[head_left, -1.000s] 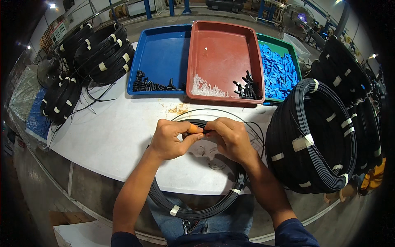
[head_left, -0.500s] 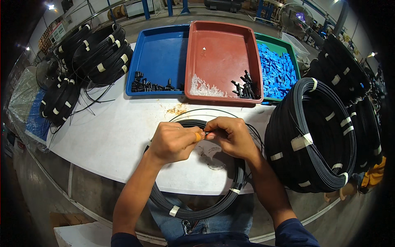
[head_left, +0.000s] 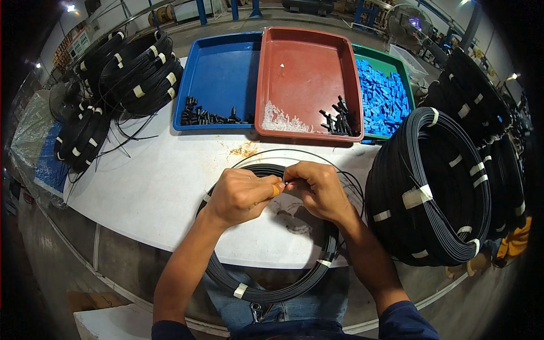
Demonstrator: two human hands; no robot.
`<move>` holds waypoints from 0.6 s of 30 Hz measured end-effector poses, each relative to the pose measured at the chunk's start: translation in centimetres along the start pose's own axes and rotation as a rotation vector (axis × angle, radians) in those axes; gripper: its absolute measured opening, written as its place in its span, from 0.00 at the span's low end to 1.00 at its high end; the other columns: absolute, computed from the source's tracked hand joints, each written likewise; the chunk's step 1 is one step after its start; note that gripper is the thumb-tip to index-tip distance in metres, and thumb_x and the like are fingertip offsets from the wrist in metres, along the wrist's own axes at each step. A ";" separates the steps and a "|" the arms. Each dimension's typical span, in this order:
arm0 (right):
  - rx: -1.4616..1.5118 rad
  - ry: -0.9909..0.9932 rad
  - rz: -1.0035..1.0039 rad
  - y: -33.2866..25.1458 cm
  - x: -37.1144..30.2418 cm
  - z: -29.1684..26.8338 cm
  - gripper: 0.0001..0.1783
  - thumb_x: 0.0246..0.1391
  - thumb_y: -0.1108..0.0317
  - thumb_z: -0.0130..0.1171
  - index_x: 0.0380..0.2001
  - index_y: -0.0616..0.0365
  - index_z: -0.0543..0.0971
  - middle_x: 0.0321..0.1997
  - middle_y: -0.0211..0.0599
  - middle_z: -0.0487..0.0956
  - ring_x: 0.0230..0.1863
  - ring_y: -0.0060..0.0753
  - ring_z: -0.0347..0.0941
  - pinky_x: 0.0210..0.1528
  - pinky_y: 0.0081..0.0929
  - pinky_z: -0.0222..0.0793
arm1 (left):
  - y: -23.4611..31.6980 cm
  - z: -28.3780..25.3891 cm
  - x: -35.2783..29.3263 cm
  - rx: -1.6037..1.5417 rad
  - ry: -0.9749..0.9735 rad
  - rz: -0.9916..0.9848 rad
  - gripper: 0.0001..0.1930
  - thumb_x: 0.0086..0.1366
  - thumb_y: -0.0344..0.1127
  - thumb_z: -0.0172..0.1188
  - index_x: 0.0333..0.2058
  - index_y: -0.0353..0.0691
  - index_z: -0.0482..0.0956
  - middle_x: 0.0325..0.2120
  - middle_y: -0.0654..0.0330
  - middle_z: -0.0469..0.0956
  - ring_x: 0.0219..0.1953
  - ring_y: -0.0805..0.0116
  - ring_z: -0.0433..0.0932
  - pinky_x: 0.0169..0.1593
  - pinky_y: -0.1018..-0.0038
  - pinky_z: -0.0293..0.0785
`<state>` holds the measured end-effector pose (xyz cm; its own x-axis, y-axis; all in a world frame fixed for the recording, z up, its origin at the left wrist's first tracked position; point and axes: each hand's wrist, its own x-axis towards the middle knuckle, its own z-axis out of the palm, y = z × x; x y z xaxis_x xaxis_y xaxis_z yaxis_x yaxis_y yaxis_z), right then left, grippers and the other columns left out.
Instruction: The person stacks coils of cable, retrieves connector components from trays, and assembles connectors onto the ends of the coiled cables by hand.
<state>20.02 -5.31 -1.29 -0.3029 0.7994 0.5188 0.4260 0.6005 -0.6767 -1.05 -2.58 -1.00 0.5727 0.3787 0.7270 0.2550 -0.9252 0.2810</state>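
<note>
My left hand [head_left: 241, 192] and my right hand [head_left: 318, 187] meet fingertip to fingertip above a coil of black cable [head_left: 277, 292]. Both are closed in a pinch around a tiny dark and pale piece [head_left: 287, 183]; the fingers hide most of it, and its kind cannot be made out. A yellow-orange band wraps a finger of the left hand. The coil is bound with pale tape; its far part lies on the white table [head_left: 141, 187], and its near part overhangs the edge above my lap. A loose strand of cable arcs behind my hands.
Beyond the coil stand a blue tray [head_left: 218, 73] with black connectors, a red tray [head_left: 309, 68] with clear and black small parts, and a green tray [head_left: 405, 73] of blue pieces. Taped cable coils [head_left: 428, 187] crowd the right; more coils [head_left: 139, 73] are stacked at left.
Both hands stay joined over the coil, with only a slight shift of the fingers. A little more of the tiny piece shows between the fingertips.
</note>
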 end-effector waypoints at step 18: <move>-0.064 0.042 -0.146 0.4 -0.1 0.2 0.12 0.46 0.81 0.68 0.35 0.63 0.79 0.31 0.42 0.81 0.30 0.46 0.80 0.32 0.35 0.74 | 0.4 0.2 0.1 -0.157 0.099 -0.202 0.07 0.47 0.21 0.73 0.26 0.36 0.85 0.25 0.57 0.86 0.23 0.64 0.85 0.28 0.75 0.80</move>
<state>20.03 -5.15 -1.69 -0.3301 0.7016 0.6315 0.4341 0.7069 -0.5584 -0.71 -2.93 -0.91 0.4414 0.5584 0.7023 0.2279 -0.8269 0.5142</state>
